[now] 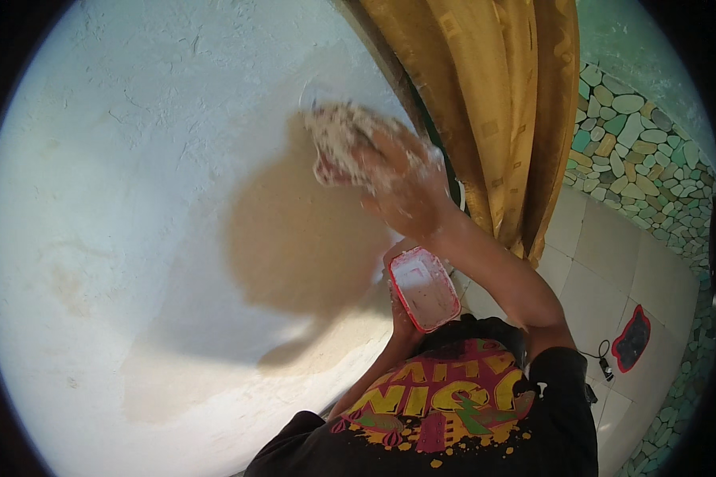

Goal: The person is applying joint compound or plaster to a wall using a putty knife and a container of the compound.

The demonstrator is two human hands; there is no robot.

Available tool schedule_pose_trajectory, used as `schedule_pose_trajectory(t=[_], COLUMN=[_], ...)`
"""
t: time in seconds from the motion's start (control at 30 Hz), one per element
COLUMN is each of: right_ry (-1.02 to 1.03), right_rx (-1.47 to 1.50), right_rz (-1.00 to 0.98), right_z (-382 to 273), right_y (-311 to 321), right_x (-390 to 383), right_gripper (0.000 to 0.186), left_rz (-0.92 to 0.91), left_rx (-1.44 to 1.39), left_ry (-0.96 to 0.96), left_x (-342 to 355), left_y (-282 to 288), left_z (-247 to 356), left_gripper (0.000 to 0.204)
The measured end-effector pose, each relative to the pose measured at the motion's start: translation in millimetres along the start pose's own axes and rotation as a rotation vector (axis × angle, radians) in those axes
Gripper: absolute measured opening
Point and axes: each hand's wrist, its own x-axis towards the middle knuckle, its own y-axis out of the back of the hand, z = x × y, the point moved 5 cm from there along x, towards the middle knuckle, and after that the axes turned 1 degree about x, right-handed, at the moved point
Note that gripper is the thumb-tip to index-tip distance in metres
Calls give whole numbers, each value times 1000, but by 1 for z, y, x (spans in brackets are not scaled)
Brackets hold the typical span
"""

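Observation:
My right hand (394, 183) is raised against the white, rough-surfaced wall (135, 159), fingers wrapped round a lumpy rag (334, 139) coated in pale paste, with paste also smeared over the fingers. My left hand (400, 310) holds a rectangular plastic container (424, 290) with a red rim, low in front of my body and below my right forearm. Pale residue lines the container's inside. Its far fingers are partly hidden behind the container. A large soft shadow lies on the wall left of the rag.
A gold curtain (485, 87) hangs beside the wall's right edge. Beyond it are a pebble-clad wall section (624, 135) and a tiled floor (597, 246), on which lie a dark, red-edged flat object (632, 342) and a cable with a small dark fitting (605, 367).

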Motion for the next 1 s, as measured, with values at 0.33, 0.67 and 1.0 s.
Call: schedule_pose_trajectory(t=[0.33, 0.67, 1.0], right_ry=[24, 92, 294], right_rx=[127, 518, 427], right_rz=[248, 193, -21], right_z=[26, 1, -23], right_y=[-4, 15, 39], right_x=[15, 23, 19], right_gripper=[63, 43, 39], left_rz=[-17, -138, 97], left_rx=[-18, -127, -297], left_ry=[-14, 0, -223], left_x=[10, 14, 5], left_y=[23, 11, -1], left_z=[-12, -7, -2], left_gripper=[75, 78, 69])
